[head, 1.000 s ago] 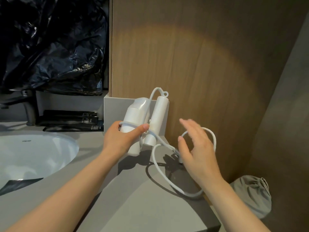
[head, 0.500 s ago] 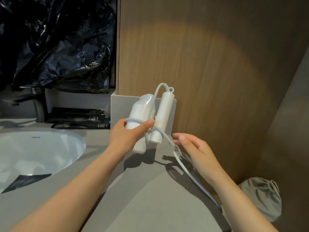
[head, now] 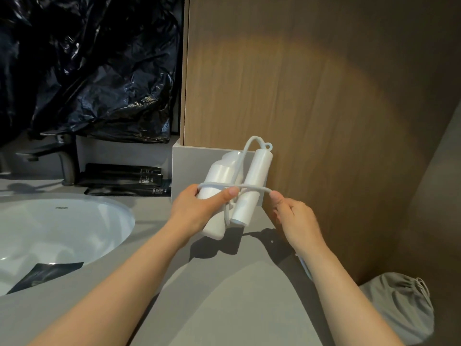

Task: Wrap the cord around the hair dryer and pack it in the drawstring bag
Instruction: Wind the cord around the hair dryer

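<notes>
A white folded hair dryer [head: 257, 176] is held up above the grey counter [head: 224, 295]. My left hand [head: 199, 208] grips its body, thumb pressed over the white cord [head: 252, 187]. The cord crosses the dryer's front in a loop and runs right into my right hand [head: 294, 216], which pinches it just beside the folded handle. More cord trails down behind my right forearm. A grey drawstring bag [head: 399, 305] lies low at the right, beyond the counter's edge.
A white sink [head: 50, 233] is set in the counter at left, with a dark tap [head: 62, 156] behind it. Black sachets [head: 124, 181] lie by a grey box [head: 184, 168]. Black plastic sheeting [head: 87, 66] hangs behind. A wooden wall [head: 299, 96] stands close behind the dryer.
My right hand has risen from low over the counter to beside the dryer's handle, drawing the cord taut across the dryer's front. My left hand keeps its grip.
</notes>
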Motion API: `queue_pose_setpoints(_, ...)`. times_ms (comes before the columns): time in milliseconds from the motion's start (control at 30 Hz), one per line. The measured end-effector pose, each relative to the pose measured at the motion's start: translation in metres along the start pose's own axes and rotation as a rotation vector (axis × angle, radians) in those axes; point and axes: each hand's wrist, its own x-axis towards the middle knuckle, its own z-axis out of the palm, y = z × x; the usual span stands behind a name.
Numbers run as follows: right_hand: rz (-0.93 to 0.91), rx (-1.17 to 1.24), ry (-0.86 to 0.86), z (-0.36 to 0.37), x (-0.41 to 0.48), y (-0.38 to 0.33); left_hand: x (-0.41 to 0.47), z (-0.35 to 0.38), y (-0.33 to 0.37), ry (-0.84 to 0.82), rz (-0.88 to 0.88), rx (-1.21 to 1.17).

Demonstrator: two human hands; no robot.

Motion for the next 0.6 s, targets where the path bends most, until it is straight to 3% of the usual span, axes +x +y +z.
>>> queue_pose_setpoints(67,0.025,0.358,-0.037,0.007,0.003,-0.009,0.0,0.0,-0.001,-0.027,-0.009,0.0)
queue_pose_setpoints(133,0.022,0.498,-0.037,0.012,0.004,-0.013,0.002,0.0,-0.003,-0.046,-0.036,-0.027)
queue_pose_setpoints(367,0.106,0.687,-0.196,0.016,0.0,-0.008,0.002,0.001,-0.006,-0.012,-0.011,-0.011)
queue_pose_setpoints(600,0.146,0.782,-0.114,0.016,-0.004,-0.004,-0.001,0.004,-0.008,-0.027,0.002,0.092)
